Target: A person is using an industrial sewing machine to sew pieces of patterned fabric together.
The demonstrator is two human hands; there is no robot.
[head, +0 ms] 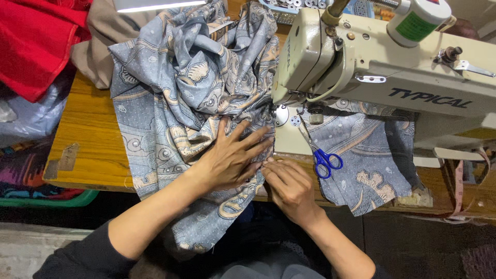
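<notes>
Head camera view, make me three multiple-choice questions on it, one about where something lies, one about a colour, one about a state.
1. Where do the scissors lie?
A. on the machine bed, right of the right hand
B. on the red cloth
C. in the left hand

2. What colour are the scissor handles?
A. green
B. blue
C. yellow

3. How does the left hand rest on the blue-grey patterned fabric?
A. clenched in a fist
B. lifted off it
C. flat, fingers spread

Answers: 1 A, they lie beside the right hand under the arm of the sewing machine. 2 B, both loops are bright blue. 3 C, the palm presses the cloth, with the digits fanned toward the needle.
</notes>
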